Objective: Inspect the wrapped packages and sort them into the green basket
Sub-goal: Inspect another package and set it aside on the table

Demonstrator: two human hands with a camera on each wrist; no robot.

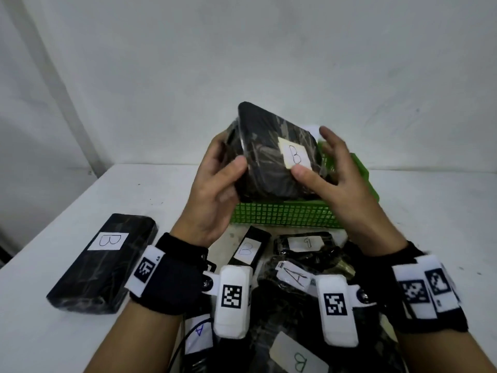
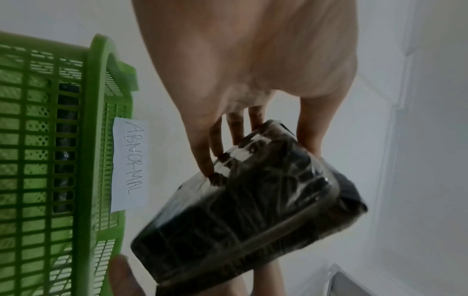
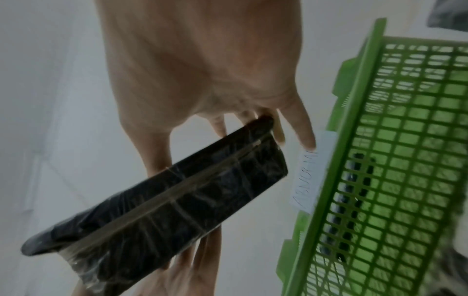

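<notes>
Only the head view showed the spread of the worktop (image 1: 430, 211): a long dark package marked B (image 1: 103, 262) lay flat at the left, well apart from the rest, and a heap of wrapped packages (image 1: 295, 265) with A and B labels sat near the person, just in front of the green basket (image 1: 285, 215). It alone also showed the B label (image 1: 295, 156) on the held package (image 1: 271, 157). The left wrist view revealed what the head view hid: a paper slip reading ABNORMAL (image 2: 129, 164) on the basket's outer wall, and something dark inside behind the mesh. The right wrist view showed that slip blurred and partly covered by a fingertip.

The held package was raised above the basket, tilted, between both hands. The left hand (image 1: 215, 181) gripped its left edge, thumb on the front face and fingers behind. The right hand (image 1: 336, 179) pinched its right side, thumb just below the label, with some fingers spread loosely past the far edge.
</notes>
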